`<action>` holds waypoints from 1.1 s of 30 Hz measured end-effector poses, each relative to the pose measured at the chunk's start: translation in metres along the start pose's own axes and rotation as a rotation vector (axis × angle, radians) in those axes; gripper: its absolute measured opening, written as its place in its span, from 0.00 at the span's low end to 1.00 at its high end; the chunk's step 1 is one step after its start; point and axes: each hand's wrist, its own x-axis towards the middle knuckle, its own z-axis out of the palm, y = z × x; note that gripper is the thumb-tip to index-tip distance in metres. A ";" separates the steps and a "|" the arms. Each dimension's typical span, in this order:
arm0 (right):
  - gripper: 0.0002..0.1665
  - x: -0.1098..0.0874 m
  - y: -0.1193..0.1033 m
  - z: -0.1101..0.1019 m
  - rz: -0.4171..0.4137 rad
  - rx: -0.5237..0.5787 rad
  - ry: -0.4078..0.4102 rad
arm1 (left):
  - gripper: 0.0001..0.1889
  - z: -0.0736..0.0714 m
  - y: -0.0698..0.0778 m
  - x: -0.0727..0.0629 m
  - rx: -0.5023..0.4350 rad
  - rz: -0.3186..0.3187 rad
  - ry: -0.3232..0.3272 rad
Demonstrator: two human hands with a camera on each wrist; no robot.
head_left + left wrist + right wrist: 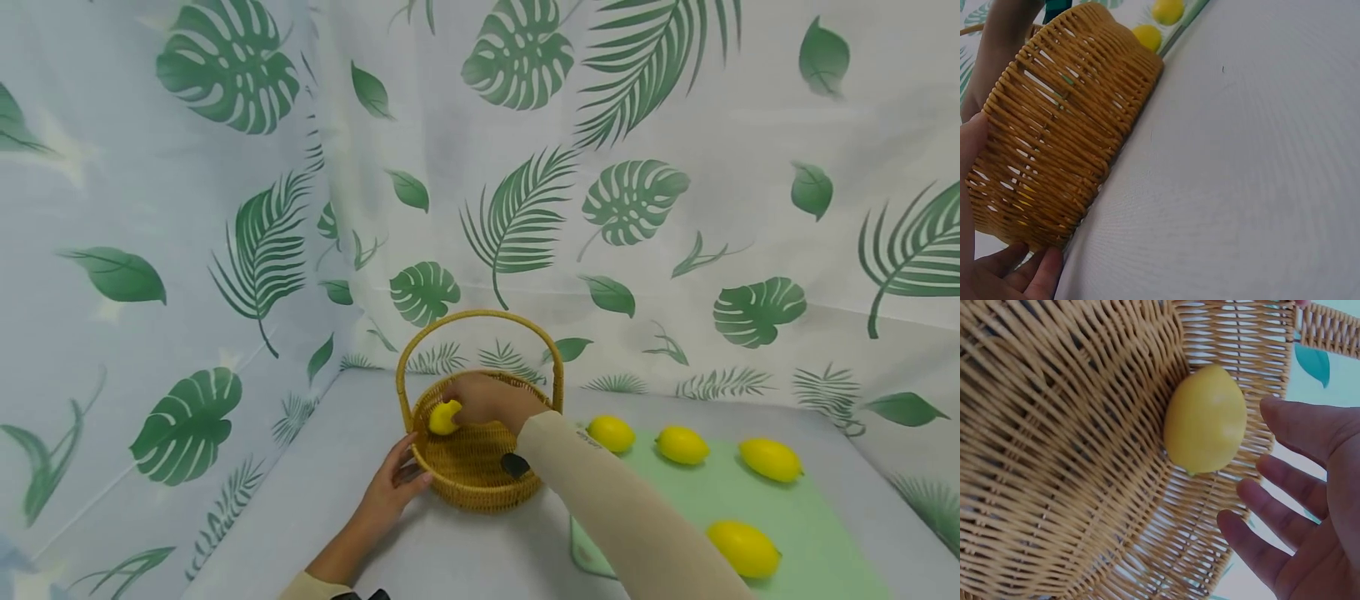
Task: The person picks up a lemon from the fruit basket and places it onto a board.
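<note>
A yellow lemon [1205, 420] lies against the inner wall of a round wicker basket [480, 498] with a tall arched handle. My right hand [483, 398] reaches into the basket beside this lemon [444, 418]. In the right wrist view, the fingers of the right hand [1310, 487] are spread and loosely bent, with a gap between them and the lemon. Holding the basket at its left side is my left hand [386, 487]. The left wrist view has its thumb by the wicker rim and its fingertips [1047, 269] against the lower wall.
A pale green board [667, 508] lies right of the basket, partly behind my right sleeve. Several lemons, among them a near one [744, 548] and a far right one [771, 460], are on it. Leaf-patterned cloth [517, 167] closes off the back and left side.
</note>
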 end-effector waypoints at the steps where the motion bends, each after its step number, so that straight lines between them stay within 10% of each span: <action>1: 0.23 0.000 0.000 0.001 0.008 0.004 -0.004 | 0.39 0.001 0.000 0.001 0.002 0.008 -0.007; 10: 0.26 -0.003 0.002 -0.001 0.049 -0.044 -0.013 | 0.37 0.007 -0.002 0.011 0.030 0.073 -0.047; 33: 0.33 0.010 -0.002 0.023 0.061 -0.067 0.012 | 0.40 -0.001 -0.001 0.002 0.051 -0.013 0.001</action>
